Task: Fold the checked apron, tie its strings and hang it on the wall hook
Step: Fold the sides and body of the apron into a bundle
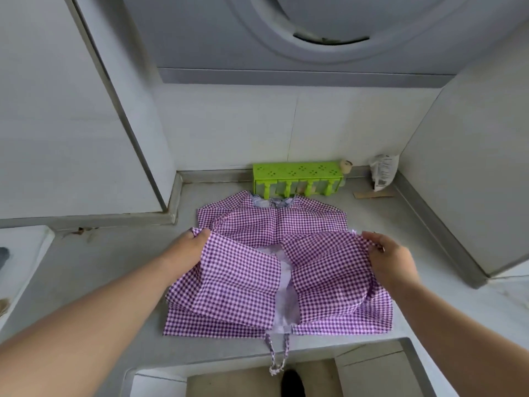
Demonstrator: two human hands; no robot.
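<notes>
The purple and white checked apron [274, 270] lies on the grey countertop [114, 262], neckline toward the wall. My left hand [186, 247] grips the left corner of its lifted lower part. At the right corner, my right hand [386, 259] pinches the same raised flap. The flap is held a little above the rest of the cloth, showing pale lining down the middle. Two checked strings [276, 356] hang over the counter's front edge.
A green rack [297, 177] with pegs stands against the back wall just beyond the apron. A small white bag [382, 171] and a cardboard strip [372, 194] lie at the back right. A range hood [315, 32] hangs overhead. Cabinet sides close in left and right.
</notes>
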